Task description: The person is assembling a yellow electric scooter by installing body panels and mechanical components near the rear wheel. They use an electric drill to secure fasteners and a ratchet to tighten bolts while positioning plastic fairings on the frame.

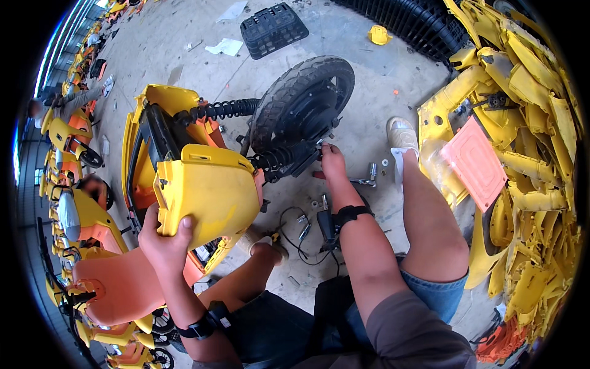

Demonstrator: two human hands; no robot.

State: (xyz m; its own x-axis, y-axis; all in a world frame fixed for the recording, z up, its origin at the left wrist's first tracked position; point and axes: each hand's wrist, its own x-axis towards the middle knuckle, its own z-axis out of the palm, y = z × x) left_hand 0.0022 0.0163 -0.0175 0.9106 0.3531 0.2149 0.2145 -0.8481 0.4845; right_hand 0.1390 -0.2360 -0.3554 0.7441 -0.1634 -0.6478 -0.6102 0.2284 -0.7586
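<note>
A yellow and orange electric scooter lies tipped over, its rear wheel (301,104) with black tyre raised toward the far side. My left hand (165,237) grips the lower edge of its yellow body panel (206,190), thumb on the outer face. At the wheel's hub, my right hand (332,161) has its fingers pinched at the metal axle end (320,142); what sits between them is hidden. A black spring shock absorber (273,158) runs from the body toward the hub. On the floor beside my right forearm lies a ratchet wrench (370,176).
Small metal washers (385,163), a socket piece (304,229) and a black cable (299,249) lie on the concrete. Yellow panels (534,203) are heaped at the right, with an orange panel (474,163). A black crate (273,29) lies beyond the wheel; scooters (77,212) line the left.
</note>
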